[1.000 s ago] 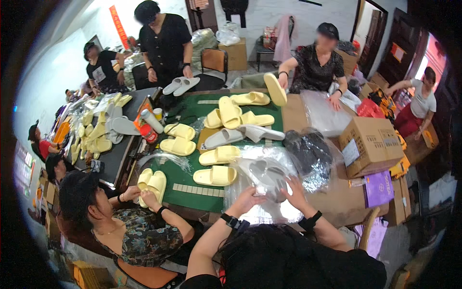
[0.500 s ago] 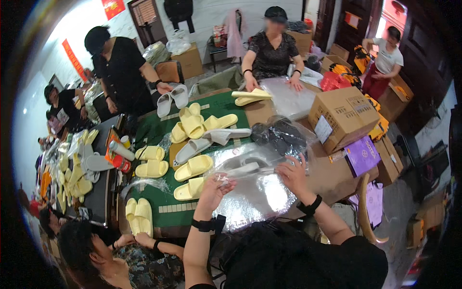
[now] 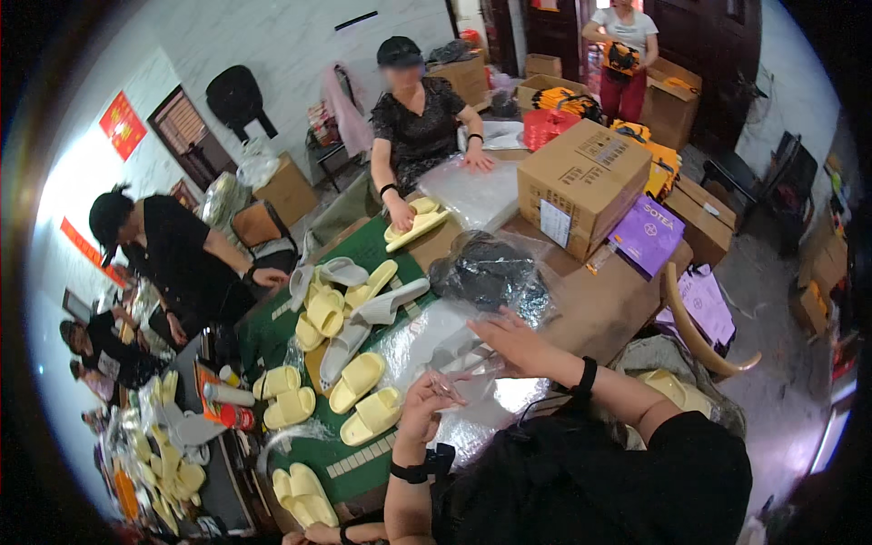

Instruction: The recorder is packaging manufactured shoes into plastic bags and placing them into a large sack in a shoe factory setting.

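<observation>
My left hand [image 3: 425, 405] is closed on the crumpled edge of a clear plastic bag [image 3: 461, 383], above the near side of the table. My right hand [image 3: 514, 345] lies with fingers stretched out over the far side of that bag. A pale grey slipper [image 3: 454, 349] shows partly through the plastic between my hands; the rest is hidden. Under it lies a stack of shiny clear bags [image 3: 400, 350]. To the left, yellow slippers [image 3: 358, 381] and grey slippers [image 3: 343, 354] rest on the green tabletop [image 3: 377, 468]. Beyond my right hand sits a plastic-wrapped dark bundle [image 3: 495, 272].
A cardboard box [image 3: 586, 186] and a purple bag [image 3: 647, 234] stand at the table's right. Across the table a person's hand touches a yellow slipper [image 3: 416, 225], the other a plastic stack [image 3: 463, 191]. At lower left a co-worker's hand nears yellow slippers [image 3: 302, 495].
My view has turned, shifting the scene. My right fingers have gone from curled at the bag to stretched flat over it. The person at far left has put down the grey slippers.
</observation>
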The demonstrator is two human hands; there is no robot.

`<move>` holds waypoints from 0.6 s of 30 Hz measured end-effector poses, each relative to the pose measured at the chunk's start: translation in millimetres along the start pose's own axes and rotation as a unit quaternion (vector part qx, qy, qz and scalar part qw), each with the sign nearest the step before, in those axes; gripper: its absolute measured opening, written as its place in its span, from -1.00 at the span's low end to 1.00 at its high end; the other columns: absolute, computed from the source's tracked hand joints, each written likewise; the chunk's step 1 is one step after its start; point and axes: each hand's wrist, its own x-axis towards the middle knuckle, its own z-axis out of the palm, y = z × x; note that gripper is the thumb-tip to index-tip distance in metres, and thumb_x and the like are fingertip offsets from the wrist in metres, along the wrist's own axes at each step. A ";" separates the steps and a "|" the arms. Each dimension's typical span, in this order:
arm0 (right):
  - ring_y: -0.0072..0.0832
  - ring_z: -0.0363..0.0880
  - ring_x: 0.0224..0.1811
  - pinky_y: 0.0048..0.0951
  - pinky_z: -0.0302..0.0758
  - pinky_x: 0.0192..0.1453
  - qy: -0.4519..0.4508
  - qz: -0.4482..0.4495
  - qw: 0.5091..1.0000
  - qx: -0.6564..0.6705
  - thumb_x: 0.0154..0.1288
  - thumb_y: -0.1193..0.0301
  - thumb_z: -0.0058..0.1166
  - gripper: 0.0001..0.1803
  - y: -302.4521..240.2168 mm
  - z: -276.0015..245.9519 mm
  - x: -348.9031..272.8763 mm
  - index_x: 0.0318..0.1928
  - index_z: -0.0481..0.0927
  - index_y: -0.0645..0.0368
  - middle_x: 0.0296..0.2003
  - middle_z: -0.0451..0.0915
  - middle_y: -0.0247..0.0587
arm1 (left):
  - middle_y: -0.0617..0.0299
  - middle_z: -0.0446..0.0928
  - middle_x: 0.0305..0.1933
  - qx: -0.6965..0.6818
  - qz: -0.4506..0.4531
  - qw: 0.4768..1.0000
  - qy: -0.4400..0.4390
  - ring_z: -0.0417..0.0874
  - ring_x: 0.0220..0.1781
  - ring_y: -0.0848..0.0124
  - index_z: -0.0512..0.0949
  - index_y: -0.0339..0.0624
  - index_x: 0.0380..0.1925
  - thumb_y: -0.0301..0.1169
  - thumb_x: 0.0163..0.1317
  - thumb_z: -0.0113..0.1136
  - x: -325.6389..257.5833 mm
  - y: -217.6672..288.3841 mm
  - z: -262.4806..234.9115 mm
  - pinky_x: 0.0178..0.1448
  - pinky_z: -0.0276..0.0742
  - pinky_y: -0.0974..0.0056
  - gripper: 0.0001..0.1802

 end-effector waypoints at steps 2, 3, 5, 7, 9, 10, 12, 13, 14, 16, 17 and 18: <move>-0.29 0.48 -0.24 -0.31 0.26 -0.07 -0.041 0.013 0.999 0.030 -0.16 0.35 0.23 -0.05 4.0 7.0 0.6 0.29 0.01 -0.03 -0.33 0.48 -0.24 | -0.12 0.46 -0.05 0.014 -0.023 0.998 -0.062 0.57 -0.33 0.38 0.38 -0.29 -0.32 -0.68 -0.19 0.01 8.2 -1.7 4.1 -0.16 0.52 0.32 -0.69; -0.29 0.48 -0.24 -0.31 0.26 -0.07 -0.034 0.022 0.999 0.031 -0.16 0.35 0.23 -0.05 8.0 10.1 4.1 0.29 0.01 -0.03 -0.33 0.48 -0.24 | -0.12 0.46 -0.05 0.018 -0.030 0.997 -0.068 0.57 -0.33 0.38 0.38 -0.29 -0.32 -0.68 -0.19 0.01 12.3 -0.2 9.4 -0.16 0.52 0.32 -0.69; -0.29 0.48 -0.27 -0.31 0.26 -0.08 -0.090 -0.012 0.996 -0.025 -0.13 0.39 0.19 -0.28 21.8 13.8 12.4 0.13 0.23 -0.06 -0.35 0.47 -0.28 | -0.11 0.45 -0.04 0.049 -0.016 0.997 -0.052 0.57 -0.33 0.37 0.38 -0.30 -0.31 -0.66 -0.18 0.02 19.8 0.6 17.8 -0.16 0.52 0.31 -0.68; -0.34 0.47 -0.27 -0.31 0.27 -0.12 -0.086 -0.004 0.996 -0.013 -0.12 0.44 0.12 -0.55 25.6 3.7 28.6 -0.12 0.35 -0.05 -0.37 0.45 -0.30 | -0.09 0.42 0.00 0.046 0.000 0.996 -0.073 0.55 -0.20 0.36 0.39 -0.31 -0.26 -0.59 -0.10 0.06 24.2 -1.0 15.5 -0.07 0.48 0.26 -0.70; -0.39 0.45 -0.28 -0.31 0.27 -0.14 0.121 -0.095 0.984 -0.086 -0.13 0.44 0.07 -0.67 31.9 -3.5 39.9 -0.25 0.38 -0.03 -0.39 0.43 -0.33 | -0.04 0.40 0.03 0.040 0.021 0.996 -0.079 0.46 -0.02 0.36 0.39 -0.30 -0.21 -0.51 0.01 0.09 24.8 -6.3 22.1 0.06 0.38 0.20 -0.72; -0.39 0.42 -0.28 -0.34 0.26 -0.12 0.183 -0.114 0.963 -0.162 -0.13 0.40 0.06 -0.68 37.2 -9.4 47.6 -0.24 0.41 -0.06 -0.41 0.37 -0.34 | 0.00 0.39 0.04 0.057 0.019 0.994 -0.087 0.37 0.08 0.36 0.37 -0.27 -0.14 -0.42 0.13 0.04 26.5 -9.4 24.4 0.17 0.26 0.20 -0.71; -0.40 0.43 -0.16 -0.26 0.24 0.06 0.249 -0.102 0.947 -0.175 -0.06 0.40 0.01 -0.78 44.1 -21.4 55.0 -0.30 0.43 -0.03 -0.35 0.40 -0.34 | 0.03 0.39 0.04 0.059 -0.015 0.996 -0.059 0.37 0.07 0.37 0.36 -0.26 -0.12 -0.40 0.16 0.02 34.4 -20.9 21.4 0.17 0.24 0.21 -0.71; -0.39 0.42 -0.09 -0.22 0.21 0.13 0.266 -0.096 0.941 -0.185 -0.05 0.40 0.00 -0.79 46.8 -26.9 59.1 -0.31 0.43 -0.01 -0.32 0.42 -0.33 | 0.06 0.39 0.03 0.057 -0.045 0.997 -0.027 0.37 0.06 0.37 0.34 -0.24 -0.09 -0.38 0.19 -0.01 39.1 -29.6 16.7 0.17 0.23 0.22 -0.70; -0.39 0.42 -0.09 -0.22 0.21 0.13 0.269 -0.097 0.941 -0.184 -0.05 0.40 0.00 -0.79 53.5 -27.0 62.4 -0.31 0.43 -0.01 -0.32 0.42 -0.33 | 0.06 0.40 -0.01 0.064 -0.058 0.996 0.014 0.43 0.04 0.28 0.30 -0.25 -0.08 -0.22 0.22 -0.02 46.5 -47.2 4.9 0.19 0.24 0.14 -0.63; -0.37 0.37 0.04 -0.10 0.08 0.25 0.267 -0.048 0.931 -0.242 -0.05 0.39 -0.01 -0.77 79.2 -18.4 62.2 -0.28 0.43 0.05 -0.27 0.44 -0.32 | 0.09 0.40 -0.01 0.125 -0.106 0.985 0.052 0.43 0.02 0.29 0.31 -0.24 -0.07 -0.22 0.21 -0.01 56.8 -75.2 -3.2 0.16 0.26 0.17 -0.61; -0.37 0.37 0.04 -0.10 0.08 0.25 0.268 -0.047 0.931 -0.241 -0.05 0.39 -0.01 -0.77 91.2 -7.7 59.8 -0.28 0.43 0.05 -0.27 0.44 -0.32 | 0.12 0.40 0.00 0.181 -0.151 0.967 0.094 0.44 0.01 0.30 0.31 -0.22 -0.05 -0.22 0.20 0.00 58.7 -93.3 -9.6 0.13 0.27 0.20 -0.60; -0.36 0.33 0.09 -0.06 0.02 0.29 0.262 0.003 0.932 -0.249 -0.02 0.42 -0.04 -0.79 100.3 6.9 56.0 -0.29 0.46 0.08 -0.25 0.46 -0.28 | 0.09 0.41 -0.01 0.240 -0.155 0.956 0.067 0.43 0.00 0.31 0.34 -0.24 -0.08 -0.21 0.19 0.00 56.9 -125.6 -30.1 0.12 0.27 0.24 -0.61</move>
